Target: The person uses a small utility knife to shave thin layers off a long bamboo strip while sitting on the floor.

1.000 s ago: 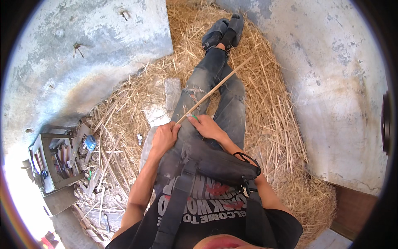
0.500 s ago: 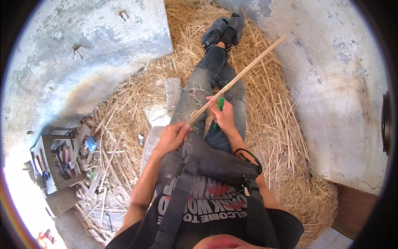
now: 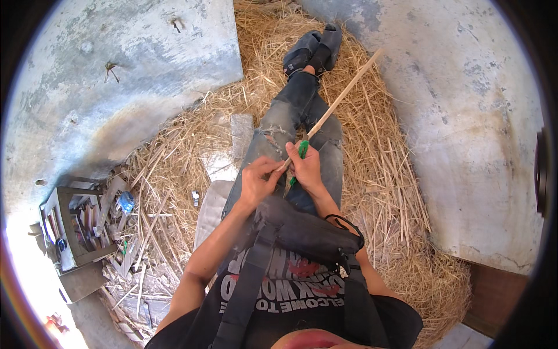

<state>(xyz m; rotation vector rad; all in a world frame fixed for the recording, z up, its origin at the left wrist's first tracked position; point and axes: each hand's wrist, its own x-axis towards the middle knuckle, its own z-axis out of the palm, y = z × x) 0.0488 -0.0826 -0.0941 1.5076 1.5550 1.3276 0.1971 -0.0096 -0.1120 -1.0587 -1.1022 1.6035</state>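
A long, pale wooden strip slants over my legs, with its far end up and to the right. My left hand is closed in a pinch on the strip's near end. Right beside it, my right hand is closed round a green-handled knife, whose handle stands out between thumb and fingers. The knife lies across the strip just beyond my left fingers. Most of its blade is hidden by the hand and the wood.
My outstretched legs lie on a bed of straw. Pale, worn walls rise at either side. At the left, a wooden frame holds assorted items, near a blue crumpled object. Loose strips lie about there.
My left hand has moved up and right, while my right hand has shifted slightly left, so they are now close together. The strip's far end has swung left, and its shaving curl no longer shows.
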